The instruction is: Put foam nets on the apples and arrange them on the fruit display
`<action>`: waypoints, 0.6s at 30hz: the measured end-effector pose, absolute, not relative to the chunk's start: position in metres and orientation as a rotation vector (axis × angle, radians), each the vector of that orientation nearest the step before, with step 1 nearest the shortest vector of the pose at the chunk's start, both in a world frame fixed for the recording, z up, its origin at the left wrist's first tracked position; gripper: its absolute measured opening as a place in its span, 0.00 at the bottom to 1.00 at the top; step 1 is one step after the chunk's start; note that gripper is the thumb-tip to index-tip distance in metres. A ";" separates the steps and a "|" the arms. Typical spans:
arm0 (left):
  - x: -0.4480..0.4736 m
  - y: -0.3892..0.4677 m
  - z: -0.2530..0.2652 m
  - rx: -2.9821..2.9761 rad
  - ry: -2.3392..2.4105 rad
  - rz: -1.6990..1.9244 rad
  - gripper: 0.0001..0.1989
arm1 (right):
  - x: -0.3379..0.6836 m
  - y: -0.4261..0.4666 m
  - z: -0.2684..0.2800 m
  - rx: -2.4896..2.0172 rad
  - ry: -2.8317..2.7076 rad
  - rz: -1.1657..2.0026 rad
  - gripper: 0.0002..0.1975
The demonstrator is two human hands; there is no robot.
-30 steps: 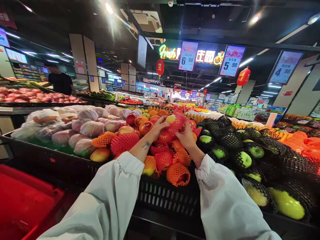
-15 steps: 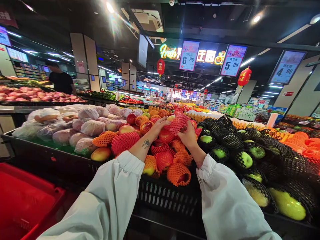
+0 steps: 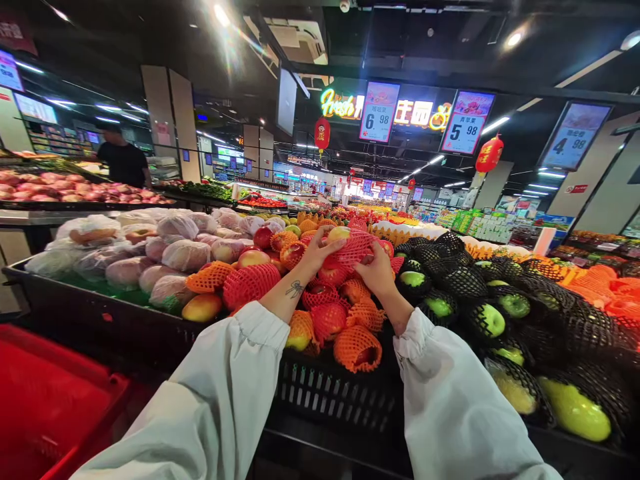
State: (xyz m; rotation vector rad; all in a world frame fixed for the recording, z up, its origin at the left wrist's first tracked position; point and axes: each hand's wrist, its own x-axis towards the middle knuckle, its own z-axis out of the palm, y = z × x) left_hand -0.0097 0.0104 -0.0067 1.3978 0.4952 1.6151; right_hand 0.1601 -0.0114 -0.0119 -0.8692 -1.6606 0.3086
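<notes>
Left hand [image 3: 320, 255]: pinching red-netted fruit [image 3: 352, 247]
Right hand [image 3: 379, 269]: pinching its right end
Crate [image 3: 335, 402], front edge: carrying orange-netted fruit [image 3: 354, 348]

The multicoloured neon sign [image 3: 339, 105] glows against a dim, black ceiling [image 3: 125, 40]. Up and left of it, a round white spotlight [image 3: 221, 15] flares into a hazy, streaked star; up and right, a second round white spotlight [image 3: 514, 39] blooms less. Below the sign, the yellow-and-red apple in pink foam netting [image 3: 355, 247] is well lit and fairly clear. Shiny green apples in black foam netting [image 3: 491, 320], to the sign's lower right, carry small highlights. Far to its lower left, the red plastic basket [image 3: 45, 400] looks stretched and soft.
</notes>
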 end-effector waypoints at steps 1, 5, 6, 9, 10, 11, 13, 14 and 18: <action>-0.010 0.011 -0.007 1.406 0.482 1.633 0.30 | 0.160 -0.011 -0.013 -0.850 -1.651 0.343 0.17; -0.009 0.017 -0.008 1.483 0.424 1.613 0.20 | 0.160 -0.013 -0.013 -0.852 -1.659 0.323 0.17; -0.009 0.019 -0.008 1.498 0.429 1.598 0.18 | 0.161 -0.015 -0.013 -0.871 -1.678 0.280 0.16; -0.009 0.024 -0.011 1.511 0.441 1.550 0.12 | 0.163 -0.018 -0.009 -0.888 -1.768 0.121 0.15; -0.009 0.025 -0.012 1.509 0.430 1.531 0.11 | 0.163 -0.018 -0.008 -0.882 -1.802 0.076 0.16; -0.009 0.026 -0.013 1.503 0.416 1.513 0.11 | 0.164 -0.019 -0.007 -0.877 -1.834 0.041 0.17; -0.008 0.026 -0.014 1.461 0.395 1.486 0.12 | 0.164 -0.020 -0.005 -0.879 -1.888 -0.010 0.20; -0.007 0.025 -0.015 1.434 0.386 1.467 0.13 | 0.164 -0.021 -0.004 -0.884 -1.906 -0.031 0.21; -0.008 0.022 -0.013 1.392 0.388 1.457 0.17 | 0.162 -0.025 -0.002 -0.906 -1.900 -0.078 0.23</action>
